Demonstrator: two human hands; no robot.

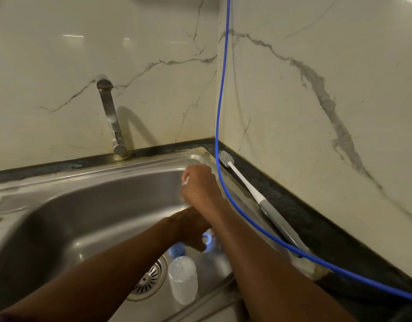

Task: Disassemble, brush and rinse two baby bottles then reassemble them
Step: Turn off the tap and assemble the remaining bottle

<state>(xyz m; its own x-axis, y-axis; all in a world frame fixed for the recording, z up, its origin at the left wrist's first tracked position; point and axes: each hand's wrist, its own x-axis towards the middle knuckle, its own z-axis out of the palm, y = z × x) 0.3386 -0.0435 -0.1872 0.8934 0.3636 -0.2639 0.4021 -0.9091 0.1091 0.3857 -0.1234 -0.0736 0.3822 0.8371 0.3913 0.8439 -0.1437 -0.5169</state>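
My left hand (192, 228) reaches down into the steel sink (84, 205) and grips a blue bottle ring (208, 241); a bottle behind it is blurred. Crossing above it, my right hand (199, 184) is raised by the sink's back right corner and pinches a small white piece (185, 181); I cannot tell what the piece is. A clear bottle body (183, 281) lies on the sink floor beside the drain (149, 280). Another blue part (176, 249) rests just behind that bottle. The bottle brush (244, 182), white stem with a grey handle, lies on the dark counter at the right.
The tap (109, 115) stands at the sink's back rim, with no water visible from it. A blue cable (220, 126) hangs down the wall corner and runs across the counter (316, 228) to the right, over the brush handle. Marble walls close in behind and at the right.
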